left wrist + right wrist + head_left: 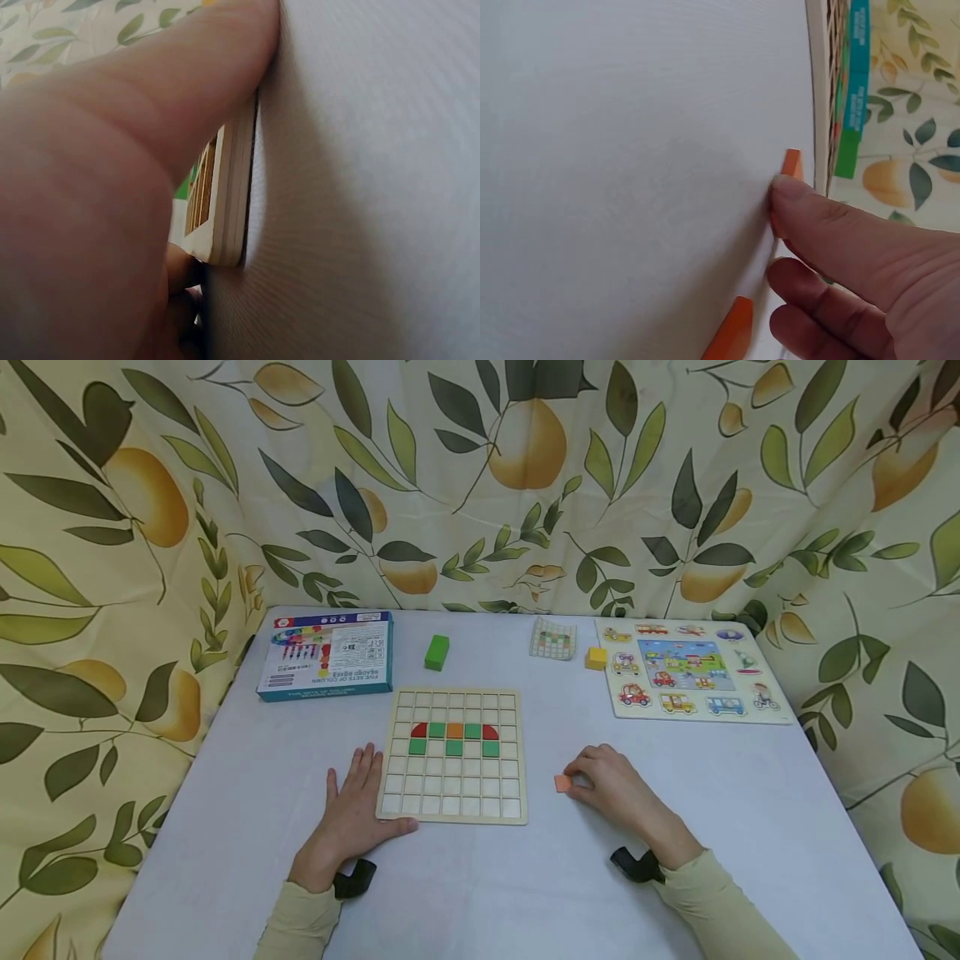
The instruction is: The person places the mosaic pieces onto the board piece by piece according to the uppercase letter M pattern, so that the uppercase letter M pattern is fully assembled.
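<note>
A square wooden grid board [457, 814] lies on the table, with red, green and orange tiles set in its upper rows. My left hand [352, 814] rests against its lower left corner, fingers spread along the left side and thumb at the bottom edge. In the left wrist view that thumb [202, 67] lies against the board's side [232, 202]. To the right of the board, my right hand [611, 785] pinches an orange square tile [562, 783] close over the tabletop. A second orange piece [731, 330] shows below the hand in the right wrist view.
Behind the board stand a blue-edged box [326, 656] and a green block [437, 652]. A small patterned card [553, 639], a yellow block [596, 658] and a vehicle picture puzzle [693, 672] lie at the back right. Patterned cloth [465, 485] encloses the table.
</note>
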A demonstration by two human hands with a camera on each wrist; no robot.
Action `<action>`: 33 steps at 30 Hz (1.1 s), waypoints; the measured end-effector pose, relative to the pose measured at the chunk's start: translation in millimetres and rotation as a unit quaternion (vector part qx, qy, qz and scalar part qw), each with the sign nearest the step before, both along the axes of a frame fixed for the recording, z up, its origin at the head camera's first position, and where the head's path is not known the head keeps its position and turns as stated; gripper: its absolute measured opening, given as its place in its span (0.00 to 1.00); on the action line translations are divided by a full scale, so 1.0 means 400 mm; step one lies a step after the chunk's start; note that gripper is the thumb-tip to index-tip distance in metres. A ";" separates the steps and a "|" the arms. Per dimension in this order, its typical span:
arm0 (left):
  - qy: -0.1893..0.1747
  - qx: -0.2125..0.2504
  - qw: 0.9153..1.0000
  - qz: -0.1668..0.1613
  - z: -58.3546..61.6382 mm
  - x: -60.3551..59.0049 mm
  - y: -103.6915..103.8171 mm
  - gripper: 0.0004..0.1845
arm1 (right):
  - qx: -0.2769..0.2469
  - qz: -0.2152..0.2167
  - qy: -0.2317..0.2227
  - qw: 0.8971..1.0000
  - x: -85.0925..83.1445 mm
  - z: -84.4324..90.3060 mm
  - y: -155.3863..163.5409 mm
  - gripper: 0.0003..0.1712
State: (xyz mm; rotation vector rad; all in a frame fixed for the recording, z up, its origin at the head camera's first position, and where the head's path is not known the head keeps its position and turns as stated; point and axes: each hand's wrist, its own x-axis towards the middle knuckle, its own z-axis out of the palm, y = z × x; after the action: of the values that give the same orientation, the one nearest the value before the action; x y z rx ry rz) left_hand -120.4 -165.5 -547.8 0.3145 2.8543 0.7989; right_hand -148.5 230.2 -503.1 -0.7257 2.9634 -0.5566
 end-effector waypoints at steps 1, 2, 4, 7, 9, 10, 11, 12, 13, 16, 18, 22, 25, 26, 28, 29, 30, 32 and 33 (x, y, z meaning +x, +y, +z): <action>0.001 0.000 1.000 0.000 0.000 0.000 0.000 0.66 | 0.000 0.000 0.007 1.000 0.000 -0.002 0.000 0.12; 0.001 0.000 1.000 0.001 -0.001 0.000 0.000 0.66 | 0.000 0.000 0.013 1.000 0.000 -0.004 -0.001 0.11; 0.004 0.000 1.000 0.000 -0.001 0.000 0.000 0.66 | 0.001 -0.001 0.022 1.000 -0.001 -0.008 -0.003 0.11; 0.007 0.000 1.000 0.001 -0.002 0.000 0.000 0.66 | -0.003 -0.011 0.013 1.000 -0.003 -0.011 -0.008 0.11; 0.007 0.000 1.000 0.001 -0.003 0.000 0.000 0.66 | -0.006 -0.019 0.000 1.000 -0.006 -0.010 -0.012 0.11; 0.007 0.000 1.000 0.000 -0.003 0.000 0.000 0.66 | -0.008 -0.023 -0.006 1.000 -0.008 -0.008 -0.014 0.11; 0.005 -0.002 1.000 0.001 -0.003 -0.001 0.000 0.66 | -0.009 -0.026 -0.011 1.000 -0.010 -0.007 -0.016 0.11; 0.004 -0.003 1.000 0.001 -0.003 0.000 0.000 0.66 | -0.011 -0.029 -0.015 0.999 -0.012 -0.005 -0.019 0.11; 0.004 -0.003 1.000 0.001 -0.004 0.000 0.000 0.66 | -0.014 -0.031 -0.018 0.999 -0.015 -0.004 -0.022 0.11; 0.004 -0.004 1.000 0.001 -0.005 -0.001 0.000 0.66 | -0.021 -0.034 -0.020 0.999 -0.024 0.001 -0.033 0.11; 0.005 -0.005 1.000 0.001 -0.007 -0.001 0.000 0.66 | -0.028 -0.033 -0.020 0.999 -0.030 0.002 -0.041 0.11; 0.004 -0.006 1.000 0.001 -0.009 -0.001 -0.001 0.67 | -0.037 -0.030 -0.018 0.999 -0.041 0.006 -0.060 0.11; 0.004 -0.006 1.000 0.000 -0.009 -0.002 -0.002 0.67 | -0.040 -0.028 -0.016 0.999 -0.051 0.011 -0.080 0.11; 0.004 -0.006 1.000 0.000 -0.009 -0.002 -0.002 0.67 | -0.042 -0.027 -0.016 0.999 -0.055 0.014 -0.087 0.11; 0.004 -0.006 1.000 0.001 -0.008 -0.002 -0.002 0.67 | -0.044 -0.021 -0.016 0.999 -0.062 0.020 -0.105 0.11; 0.004 -0.007 1.000 0.001 -0.008 -0.002 -0.002 0.67 | -0.044 -0.017 -0.015 0.999 -0.066 0.023 -0.115 0.11; 0.004 -0.007 1.000 0.001 -0.008 -0.002 -0.002 0.67 | -0.042 -0.013 -0.015 0.999 -0.070 0.025 -0.125 0.11; 0.004 -0.007 1.000 0.001 -0.007 -0.002 -0.002 0.67 | -0.042 -0.004 -0.015 0.999 -0.078 0.029 -0.146 0.11; 0.005 -0.007 1.000 0.001 -0.008 -0.002 -0.002 0.67 | -0.043 0.000 -0.016 0.999 -0.082 0.030 -0.157 0.11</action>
State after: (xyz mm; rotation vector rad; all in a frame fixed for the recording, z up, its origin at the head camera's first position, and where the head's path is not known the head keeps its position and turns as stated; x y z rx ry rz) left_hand -121.1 -166.4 -550.9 0.3137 2.8683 0.7803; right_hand -181.2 167.3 -491.0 -0.7161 2.9264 -0.6941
